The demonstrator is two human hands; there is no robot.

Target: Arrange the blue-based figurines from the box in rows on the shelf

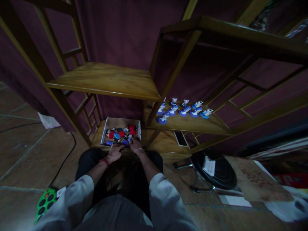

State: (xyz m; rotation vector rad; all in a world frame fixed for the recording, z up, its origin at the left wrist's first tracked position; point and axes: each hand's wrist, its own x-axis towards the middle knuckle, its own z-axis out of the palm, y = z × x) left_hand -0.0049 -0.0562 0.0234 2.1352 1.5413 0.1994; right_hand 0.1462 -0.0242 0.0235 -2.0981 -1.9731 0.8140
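A shallow white cardboard box [103, 136] stands on the low shelf in front of me. Several small figurines [116, 135] with red, blue and purple parts lie jumbled in it. My right hand [136, 145], with a silver bracelet at the wrist, reaches over the box's near right corner. Its fingers are closed around a small figurine [130, 138], partly hidden by them. By the near edge of the box is my left hand [115, 152], wearing a red bead bracelet. Its fingers extend loosely toward the right hand, and their tips are dim.
On the right shelf [204, 126] several purple- and blue-based figurines [184, 111] stand in rows. A dark-faced, light-rimmed flat object [181, 139] lies below them. A black round stool [216, 170] is at right. A green device [45, 202] and cable lie on the left floor.
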